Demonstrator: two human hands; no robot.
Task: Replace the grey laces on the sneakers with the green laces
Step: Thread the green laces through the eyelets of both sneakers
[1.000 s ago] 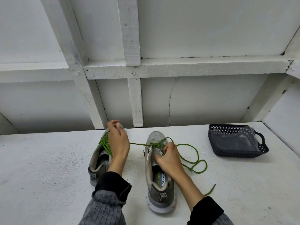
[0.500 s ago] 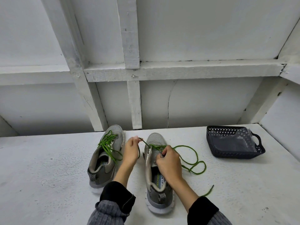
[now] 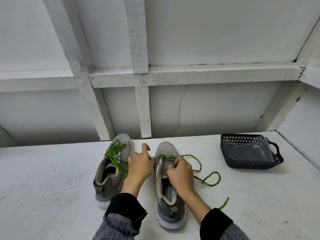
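Mid-lacing the right sneaker (image 3: 168,181): right hand (image 3: 180,172) pinching the green lace (image 3: 199,163) at the eyelets, left hand (image 3: 140,163) loose-fingered, holding nothing visible; next, probably threading the following eyelet

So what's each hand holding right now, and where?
Right hand pinches the green lace at the right sneaker's eyelets; left hand holds nothing visible.

sneakers (image 3: 112,172): grey knit mesh cloth, matt, white rubber-like soles | laces (image 3: 199,170): green woven cord, matt | table (image 3: 52,187): white painted, rough, speckled | basket (image 3: 249,161): dark perforated plastic, clear glossy film inside | wall beams (image 3: 138,49): white painted wood, chipped | sleeves (image 3: 117,227): grey ribbed knit, black cuffs
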